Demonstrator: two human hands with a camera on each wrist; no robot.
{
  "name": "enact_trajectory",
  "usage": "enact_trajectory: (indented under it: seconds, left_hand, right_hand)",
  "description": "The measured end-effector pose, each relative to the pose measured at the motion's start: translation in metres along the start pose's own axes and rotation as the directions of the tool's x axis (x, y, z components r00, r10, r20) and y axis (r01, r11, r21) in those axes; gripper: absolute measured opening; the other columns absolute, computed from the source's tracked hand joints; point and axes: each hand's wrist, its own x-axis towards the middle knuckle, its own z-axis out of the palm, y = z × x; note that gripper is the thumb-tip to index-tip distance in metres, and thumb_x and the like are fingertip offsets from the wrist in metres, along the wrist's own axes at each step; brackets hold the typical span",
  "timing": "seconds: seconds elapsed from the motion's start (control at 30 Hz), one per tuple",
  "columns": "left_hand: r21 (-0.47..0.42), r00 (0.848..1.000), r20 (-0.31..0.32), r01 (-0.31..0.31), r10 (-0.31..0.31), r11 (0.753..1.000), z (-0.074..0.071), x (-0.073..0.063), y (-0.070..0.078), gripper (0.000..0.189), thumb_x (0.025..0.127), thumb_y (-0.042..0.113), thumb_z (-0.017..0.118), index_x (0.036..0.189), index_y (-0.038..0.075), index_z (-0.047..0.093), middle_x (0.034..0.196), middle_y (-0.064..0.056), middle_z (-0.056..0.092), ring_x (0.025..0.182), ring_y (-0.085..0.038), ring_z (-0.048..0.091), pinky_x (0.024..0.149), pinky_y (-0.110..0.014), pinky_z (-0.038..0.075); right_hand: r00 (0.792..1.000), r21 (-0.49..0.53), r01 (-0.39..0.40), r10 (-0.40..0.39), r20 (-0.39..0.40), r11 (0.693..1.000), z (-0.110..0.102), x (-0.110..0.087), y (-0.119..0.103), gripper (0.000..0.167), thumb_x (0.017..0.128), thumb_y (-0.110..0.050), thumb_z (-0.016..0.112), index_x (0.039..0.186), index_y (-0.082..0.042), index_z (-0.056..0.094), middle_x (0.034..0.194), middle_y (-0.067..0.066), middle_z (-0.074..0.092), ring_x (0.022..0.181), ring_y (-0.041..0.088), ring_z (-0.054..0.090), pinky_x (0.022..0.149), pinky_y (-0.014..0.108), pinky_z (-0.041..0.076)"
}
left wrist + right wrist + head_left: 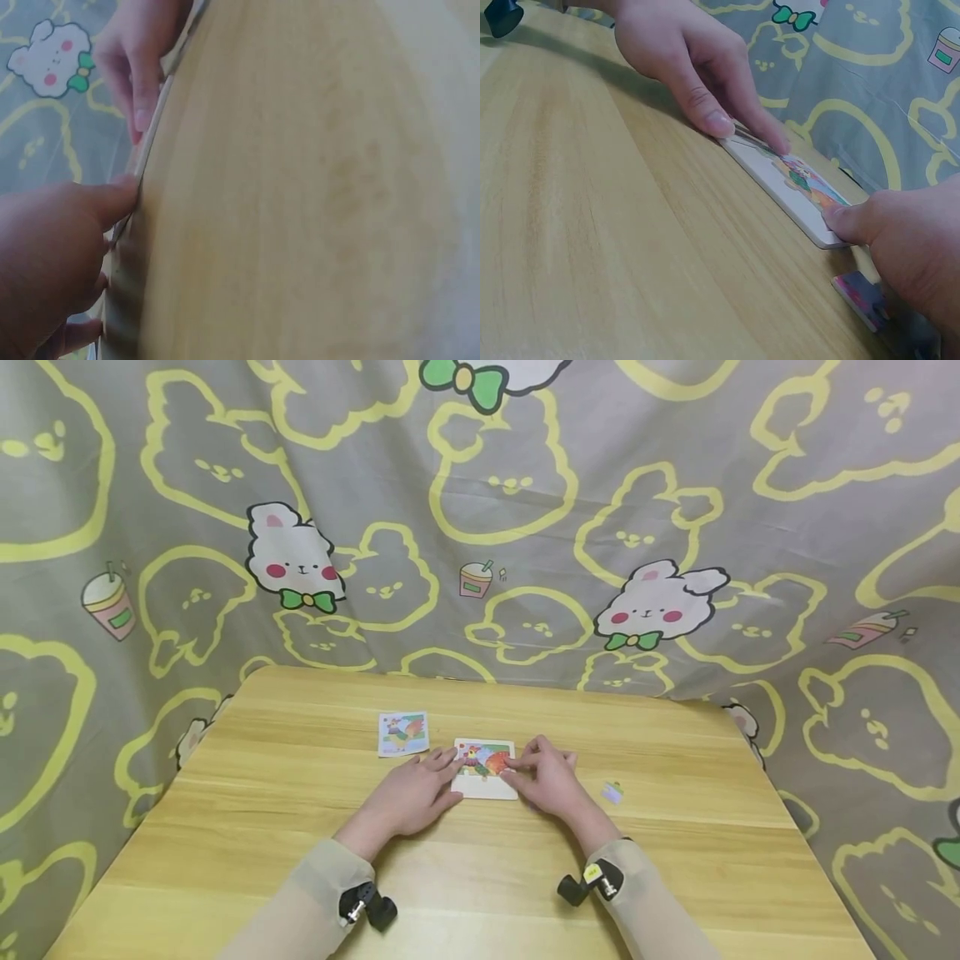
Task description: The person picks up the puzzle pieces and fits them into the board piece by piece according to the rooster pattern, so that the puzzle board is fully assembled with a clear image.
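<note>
Puzzle (pixel 483 787) lies between both hands: left hand (pixel 418 792) straight-fingered against one end, right hand (pixel 551 779) touching the other, grip unclear

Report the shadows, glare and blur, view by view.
Head: pale glare on the table toward the bottom edge; left wrist: generally soft, with dark shadow beside the left hand and whitish sheen at right; right wrist: a shadow band on the table beside the left hand.
</note>
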Motion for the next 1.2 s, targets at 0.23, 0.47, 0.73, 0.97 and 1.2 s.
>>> enact_trajectory:
  seconds: [0.23,0.47,0.73,0.97,1.2]
  left_hand:
    - [0.044,0.999,0.038,0.013,-0.014,0.999,0.004,-0.004,0.004,0.061,0.111,0.046,0.050,0.159,0.008,0.049,0.166,-0.014,0.041,0.150,-0.039,0.040,0.117,-0.061,0.037]
    - [0.041,0.999,0.028,0.033,-0.034,0.999,0.005,-0.001,0.006,0.061,0.111,0.047,0.051,0.160,0.010,0.049,0.166,-0.012,0.041,0.151,-0.037,0.040,0.117,-0.063,0.036]
    - [0.015,0.999,0.027,0.041,-0.041,0.999,0.002,0.002,0.005,0.061,0.111,0.046,0.052,0.159,0.009,0.050,0.166,-0.013,0.041,0.151,-0.038,0.039,0.117,-0.064,0.034]
    - [0.023,0.998,0.044,0.038,-0.039,0.999,0.001,0.001,0.004,0.061,0.111,0.045,0.051,0.159,0.008,0.049,0.166,-0.015,0.039,0.151,-0.039,0.039,0.117,-0.066,0.034]
    - [0.006,0.998,0.047,0.037,-0.038,0.999,0.002,0.003,0.005,0.061,0.112,0.044,0.050,0.160,0.007,0.047,0.167,-0.016,0.038,0.152,-0.040,0.037,0.117,-0.067,0.033]
  right_hand:
    - [0.998,-0.034,-0.025,0.026,0.058,0.999,0.000,-0.004,0.000,0.029,0.096,-0.037,0.081,0.116,-0.016,0.083,0.102,-0.006,0.055,0.085,0.012,0.052,0.086,0.045,0.021]
    - [0.994,-0.046,0.030,-0.025,0.106,0.999,-0.014,-0.002,0.000,0.027,0.103,-0.029,0.073,0.126,-0.016,0.080,0.109,-0.005,0.062,0.086,0.010,0.060,0.088,0.049,0.025]
    - [0.990,-0.045,0.107,-0.103,0.092,0.993,-0.032,-0.008,0.010,0.027,0.102,-0.015,0.072,0.126,-0.005,0.077,0.108,-0.002,0.070,0.094,0.015,0.065,0.095,0.050,0.042]
    - [0.975,-0.037,0.143,-0.134,0.179,0.989,-0.043,-0.027,0.014,0.035,0.096,-0.024,0.081,0.126,-0.005,0.075,0.112,0.001,0.067,0.090,0.015,0.060,0.083,0.039,0.052]
    - [0.974,-0.091,0.114,-0.094,0.206,0.989,-0.046,-0.041,0.008,0.038,0.089,-0.028,0.088,0.120,-0.010,0.075,0.105,-0.004,0.064,0.090,0.014,0.057,0.087,0.046,0.041]
